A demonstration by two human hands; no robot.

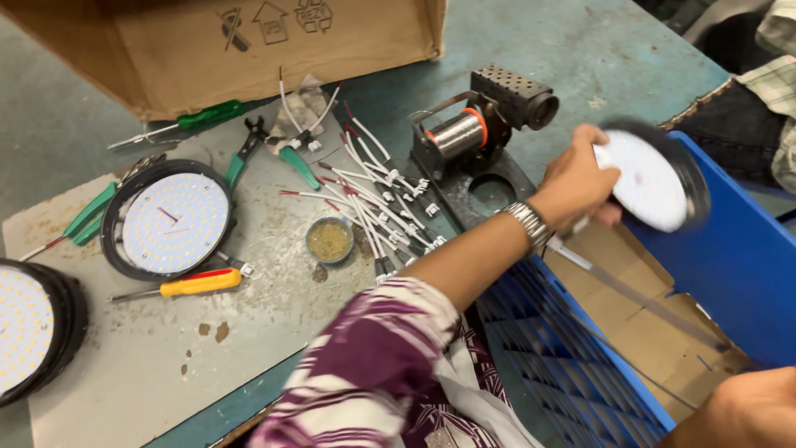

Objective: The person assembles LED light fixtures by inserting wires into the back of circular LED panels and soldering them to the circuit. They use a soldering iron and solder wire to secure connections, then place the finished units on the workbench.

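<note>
I observe the left hand [580, 178] closed around the rim of a round LED lamp disc [651, 178], white face toward me and black housing behind, held in the air over the blue crate [730, 257] at the right edge of the worktop [124, 373]; the disc is blurred. A metal watch band circles that wrist. Only the right forearm shows at the lower right corner; its hand is out of view. Flattened cardboard lies in the crate below the disc. Outward along the worktop stand a solder wire spool on its stand [460, 133], a bundle of white leads [373, 203] and a small tin of flux [330, 240]. My judgement: one unit is in transfer, while two further discs, one mid-worktop [170, 220] and one at the left edge [29, 328], remain among the yellow screwdriver [195, 284] and green pliers [265, 153], apparently not yet moved.
</note>
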